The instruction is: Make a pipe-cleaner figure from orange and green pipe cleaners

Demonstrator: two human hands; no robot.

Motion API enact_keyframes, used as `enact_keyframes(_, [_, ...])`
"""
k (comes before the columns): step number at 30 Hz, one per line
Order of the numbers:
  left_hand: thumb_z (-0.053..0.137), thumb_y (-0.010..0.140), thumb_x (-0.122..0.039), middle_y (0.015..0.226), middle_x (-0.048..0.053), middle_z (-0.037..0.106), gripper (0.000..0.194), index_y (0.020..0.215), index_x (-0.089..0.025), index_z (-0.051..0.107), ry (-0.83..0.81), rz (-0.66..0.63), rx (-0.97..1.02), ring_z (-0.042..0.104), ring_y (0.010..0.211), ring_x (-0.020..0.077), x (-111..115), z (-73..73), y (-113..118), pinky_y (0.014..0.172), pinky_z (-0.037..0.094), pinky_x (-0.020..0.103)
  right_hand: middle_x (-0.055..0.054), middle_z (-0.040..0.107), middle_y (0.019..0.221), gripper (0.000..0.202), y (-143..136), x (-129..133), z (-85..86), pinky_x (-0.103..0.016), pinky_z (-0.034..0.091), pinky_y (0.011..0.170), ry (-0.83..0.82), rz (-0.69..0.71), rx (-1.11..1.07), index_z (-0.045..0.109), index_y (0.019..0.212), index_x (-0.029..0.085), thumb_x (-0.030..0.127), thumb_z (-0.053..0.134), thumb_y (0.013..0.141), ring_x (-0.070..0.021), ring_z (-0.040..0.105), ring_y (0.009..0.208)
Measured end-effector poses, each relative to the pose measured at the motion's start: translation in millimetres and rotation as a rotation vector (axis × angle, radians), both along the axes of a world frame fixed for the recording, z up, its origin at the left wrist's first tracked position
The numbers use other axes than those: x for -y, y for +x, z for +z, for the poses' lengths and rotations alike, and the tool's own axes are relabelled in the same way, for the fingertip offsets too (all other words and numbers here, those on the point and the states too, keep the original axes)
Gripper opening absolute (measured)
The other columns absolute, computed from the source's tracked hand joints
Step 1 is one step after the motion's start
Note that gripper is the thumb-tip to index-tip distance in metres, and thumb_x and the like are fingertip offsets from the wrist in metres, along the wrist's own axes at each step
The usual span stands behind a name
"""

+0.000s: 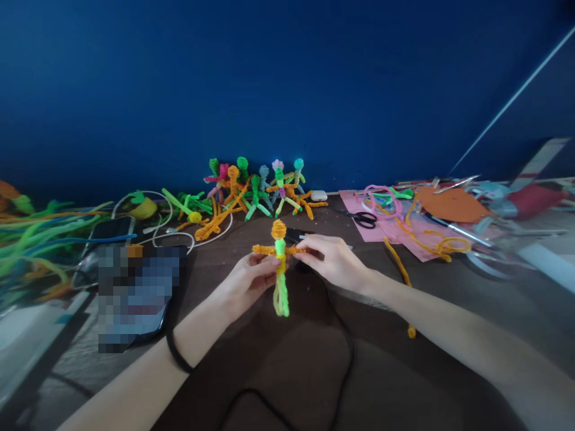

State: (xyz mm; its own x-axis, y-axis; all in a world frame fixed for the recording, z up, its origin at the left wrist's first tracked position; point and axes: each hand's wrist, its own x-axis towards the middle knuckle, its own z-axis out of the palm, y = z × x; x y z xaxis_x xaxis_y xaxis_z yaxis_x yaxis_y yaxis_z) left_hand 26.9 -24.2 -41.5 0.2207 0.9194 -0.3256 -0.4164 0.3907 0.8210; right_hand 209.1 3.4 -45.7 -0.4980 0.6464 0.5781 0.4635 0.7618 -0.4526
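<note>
Held upright above the dark table is a pipe cleaner figure (281, 263) with an orange coiled head, orange arms stretched sideways and yellow-green legs hanging together. My left hand (254, 278) pinches its middle from the left, thumb on the body. With thumb and fingertips, my right hand (330, 257) grips the orange arm on the right. Beyond the hands, against the blue wall, stand several similar pipe cleaner figures (256, 188) in green, orange, pink and blue. A loose orange pipe cleaner (399, 263) lies to the right, near my right forearm.
Loose pipe cleaners (49, 224) heap at the left, beside a phone (148, 293) with a pixelated screen. Black-handled scissors (365, 220) rest by pink paper sheets (415, 236). A black cable (345, 353) crosses the table, and a white cable (157, 236) curls near the figures.
</note>
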Motion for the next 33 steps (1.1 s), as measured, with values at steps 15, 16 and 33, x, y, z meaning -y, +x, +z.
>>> enact_keyframes(15, [0.068, 0.067, -0.021, 0.07, -0.001, 0.06, 0.013, 0.077, -0.014, 0.062, 0.174, 0.085, -0.031, 0.056, 0.063, 0.0091, 1.6, -10.1, 4.5, 0.059, 0.049, 0.021, -0.001, 0.057, 0.062, 0.031, -7.2, 4.5, -0.6, -0.022, 0.043, 0.054, -0.644, 0.049, -0.232, 0.054, 0.081, 0.013, 0.042, 0.043, 0.085, -0.0106, 0.056, 0.056])
enact_keyframes(16, [0.068, 0.067, -0.022, 0.072, 0.0, 0.06, 0.015, 0.077, -0.014, 0.062, 0.186, 0.085, -0.03, 0.056, 0.064, 0.0097, 1.1, -10.0, 4.7, 0.06, 0.05, 0.021, -0.001, 0.056, 0.061, 0.033, -8.2, 6.3, -0.9, -0.022, 0.043, 0.055, -0.685, 0.082, -0.221, 0.053, 0.076, 0.013, 0.042, 0.041, 0.086, -0.0106, 0.055, 0.056])
enact_keyframes(33, [0.064, 0.067, -0.021, 0.073, 0.0, 0.06, 0.028, 0.093, -0.016, 0.055, 0.413, -0.056, -0.375, 0.057, 0.071, 0.0145, 1.2, -13.4, 6.3, 0.066, 0.046, 0.027, 0.002, 0.052, 0.064, 0.009, -13.2, 15.4, -7.5, -0.021, 0.038, 0.057, -0.629, 0.113, -0.174, 0.051, 0.072, 0.015, 0.021, 0.05, 0.079, -0.0081, 0.047, 0.059])
